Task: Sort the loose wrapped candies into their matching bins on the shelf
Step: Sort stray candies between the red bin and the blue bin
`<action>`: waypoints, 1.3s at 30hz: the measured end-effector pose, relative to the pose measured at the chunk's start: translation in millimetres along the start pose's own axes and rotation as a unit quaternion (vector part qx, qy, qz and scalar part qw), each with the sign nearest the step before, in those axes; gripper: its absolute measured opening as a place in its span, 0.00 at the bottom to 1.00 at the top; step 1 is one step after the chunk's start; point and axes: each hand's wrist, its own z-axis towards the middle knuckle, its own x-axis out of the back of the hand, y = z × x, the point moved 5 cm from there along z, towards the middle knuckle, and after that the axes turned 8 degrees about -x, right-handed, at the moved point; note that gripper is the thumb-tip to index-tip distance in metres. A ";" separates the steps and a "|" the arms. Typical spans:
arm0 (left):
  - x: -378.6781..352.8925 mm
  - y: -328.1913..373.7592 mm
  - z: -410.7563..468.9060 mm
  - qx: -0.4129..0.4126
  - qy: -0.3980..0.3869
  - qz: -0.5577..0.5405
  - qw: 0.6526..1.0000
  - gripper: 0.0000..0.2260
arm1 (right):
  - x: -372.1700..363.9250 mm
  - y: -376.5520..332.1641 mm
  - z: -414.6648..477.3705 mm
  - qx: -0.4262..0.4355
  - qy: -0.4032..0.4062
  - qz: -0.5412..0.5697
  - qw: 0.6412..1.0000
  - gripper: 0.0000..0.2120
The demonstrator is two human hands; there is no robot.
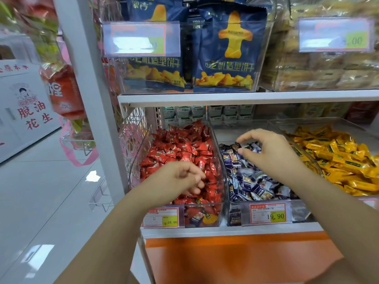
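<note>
Your left hand (182, 177) hangs over the front half of the left bin (135, 160), knuckles up and fingers curled inward right above the red wrapped candies (178, 146); you cannot tell whether a piece is caught in those fingers. Your right hand (270, 152) hovers over the back of the middle bin (299, 214), thumb and fingers spread apart and bent, holding nothing, just above the dark blue and white wrapped candies (256, 185). The right bin (348, 124) is heaped with yellow wrapped candies (338, 158). All three clear bins stand side by side along the front edge of the lower shelf (225, 230). Through the left bin's front wall, near its right corner, a dark-wrapped piece (196, 217) lies among the red ones. Price tags (161, 218) hang on the bin fronts. On the upper shelf (246, 97) stand blue biscuit bags (225, 52)
</note>
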 end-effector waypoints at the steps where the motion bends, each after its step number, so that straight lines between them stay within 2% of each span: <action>1: -2.9 -4.3 -3.1 0.012 -0.027 0.023 0.999 0.07 | -1.9 -10.3 -3.8 0.022 -0.020 0.009 1.000 0.06; 4: -5.6 -13.5 -9.9 0.017 -0.064 0.092 0.994 0.08 | -25.5 -45.8 -22.7 0.104 -0.154 0.009 0.983 0.06; 7: 1.0 -22.1 -17.4 0.017 -0.072 0.170 0.983 0.09 | -62.5 -62.0 -40.9 0.147 -0.305 -0.079 0.938 0.09; 9: 6.6 -29.4 -22.8 0.018 -0.076 0.199 0.977 0.10 | -79.7 -64.3 -44.5 0.154 -0.357 -0.143 0.910 0.11; 11: 13.6 -33.8 -28.3 0.013 -0.058 0.190 0.980 0.12 | -88.9 -68.0 -44.2 0.158 -0.387 -0.193 0.888 0.09; 13: 21.4 -35.7 -33.4 0.011 -0.021 0.129 0.991 0.16 | -96.3 -72.7 -43.7 0.171 -0.406 -0.244 0.864 0.04; 16: 32.0 -36.4 -40.6 0.000 0.025 0.055 0.998 0.20 | -108.2 -72.5 -42.5 0.157 -0.430 -0.278 0.844 0.05; 20: 40.4 -33.7 -47.3 -0.027 0.064 0.047 0.996 0.19 | -121.1 -71.4 -43.8 0.147 -0.456 -0.314 0.820 0.14; 24: 44.1 -32.0 -52.3 -0.038 0.080 0.076 0.993 0.21 | -124.4 -72.2 -46.0 0.130 -0.473 -0.336 0.804 0.19; 26: 43.7 -31.6 -53.8 -0.040 0.080 0.084 0.992 0.20 | -124.5 -71.0 -46.6 0.130 -0.468 -0.326 0.811 0.20; 30: 48.0 -32.4 -56.4 -0.041 0.095 0.079 0.992 0.21 | -119.1 -70.3 -37.6 0.092 -0.425 -0.219 0.873 0.20; 37: 53.3 -31.8 -57.1 -0.046 0.120 0.061 0.990 0.19 | -85.3 -69.6 -30.4 0.102 -0.327 -0.140 0.929 0.09; 39: 52.8 -30.3 -56.6 -0.048 0.129 0.072 0.988 0.18 | -69.3 -69.9 -26.2 0.108 -0.277 -0.110 0.948 0.06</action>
